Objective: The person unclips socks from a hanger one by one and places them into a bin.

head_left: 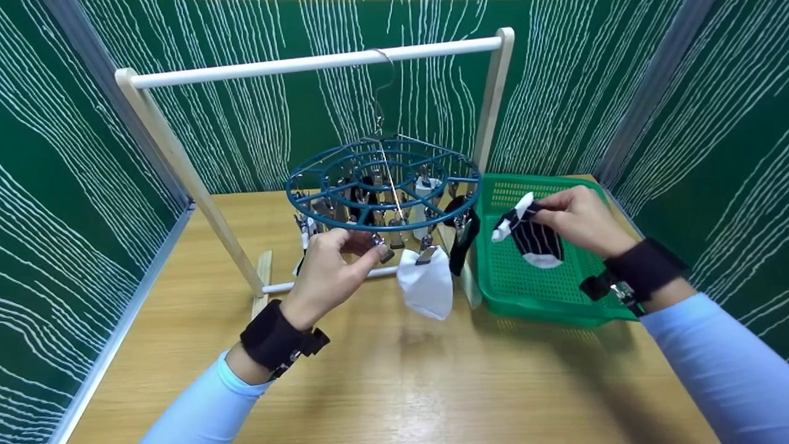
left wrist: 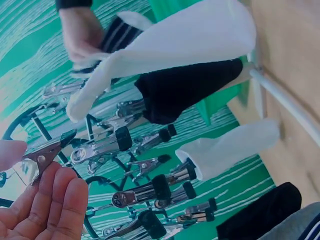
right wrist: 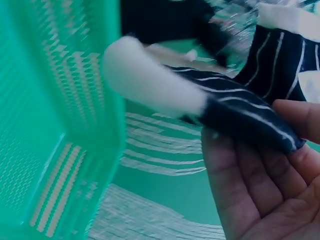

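My left hand pinches a metal clothes clip at the front rim of the round blue drying hanger; no cloth is in that clip. Just right of it, a white sock dangles from another clip. My right hand holds a black sock with white stripes above the green basket, thumb on one side and fingers on the other. In the right wrist view the white toe and cuff of this striped sock show, and it is bent in the fingers.
The hanger hooks over the white rail of a wooden stand. Several black and white socks, such as a black sock, hang from its other clips. A green basket stands on the wooden table at the right, beside the stand's foot.
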`<control>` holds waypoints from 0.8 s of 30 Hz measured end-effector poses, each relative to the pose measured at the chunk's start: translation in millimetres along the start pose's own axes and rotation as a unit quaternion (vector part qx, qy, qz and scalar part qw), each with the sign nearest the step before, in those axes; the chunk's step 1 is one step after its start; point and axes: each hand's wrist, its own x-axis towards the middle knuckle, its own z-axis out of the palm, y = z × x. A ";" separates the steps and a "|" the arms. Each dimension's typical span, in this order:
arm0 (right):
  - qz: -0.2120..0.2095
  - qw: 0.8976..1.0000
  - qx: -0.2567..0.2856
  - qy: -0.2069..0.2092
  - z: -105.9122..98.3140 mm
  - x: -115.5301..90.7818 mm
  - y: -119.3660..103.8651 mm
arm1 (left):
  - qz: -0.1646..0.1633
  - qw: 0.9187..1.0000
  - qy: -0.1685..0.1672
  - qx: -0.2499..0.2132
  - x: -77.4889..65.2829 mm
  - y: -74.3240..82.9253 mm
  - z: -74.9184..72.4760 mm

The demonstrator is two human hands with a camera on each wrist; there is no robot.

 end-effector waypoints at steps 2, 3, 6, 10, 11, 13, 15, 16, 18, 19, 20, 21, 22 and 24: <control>0.010 0.999 -0.031 -0.023 0.8 9.4 8.9 | -0.001 1.000 0.001 -0.001 0.1 -0.5 -0.6; 0.014 0.998 -0.046 -0.036 1.8 13.8 13.3 | -0.001 1.000 0.001 -0.001 0.0 -0.6 -0.8; 0.024 0.994 -0.081 -0.075 5.2 26.0 27.1 | -0.005 1.000 0.001 -0.003 -0.1 -1.5 -1.2; 0.015 0.987 -0.120 -0.107 10.3 40.4 45.5 | -0.011 1.000 0.000 -0.006 -0.3 -2.0 -2.1; 0.009 0.985 -0.130 -0.112 12.2 43.4 50.1 | -0.013 1.000 0.000 -0.005 -0.4 -2.2 -2.5; -0.006 0.981 -0.148 -0.124 15.4 48.9 58.6 | -0.014 1.000 0.002 -0.002 -0.3 -2.1 -3.4; -0.015 0.976 -0.167 -0.141 18.5 53.6 66.1 | -0.014 1.000 0.005 0.003 -0.1 -2.0 -4.4; -0.014 0.972 -0.175 -0.153 20.0 55.6 69.5 | -0.015 1.000 0.005 0.005 0.0 -1.8 -4.8; -0.008 0.965 -0.189 -0.183 22.4 58.5 75.3 | -0.015 1.000 0.006 0.005 0.0 -2.3 -5.2; -0.001 0.961 -0.196 -0.196 23.6 59.4 77.4 | -0.015 1.000 0.005 0.005 -0.1 -2.4 -5.3; 0.009 0.956 -0.203 -0.210 25.1 59.9 79.3 | -0.016 1.000 0.005 0.004 -0.2 -2.9 -5.3; 0.017 0.953 -0.208 -0.222 26.8 60.2 80.8 | -0.017 1.000 0.004 0.003 -0.4 -3.4 -5.1; 0.026 0.948 -0.214 -0.236 29.1 60.6 82.5 | -0.017 1.000 0.004 0.001 -0.6 -3.9 -4.9; 0.041 0.938 -0.221 -0.263 34.1 61.2 85.7 | -0.019 1.000 0.003 -0.001 -1.2 -4.6 -4.7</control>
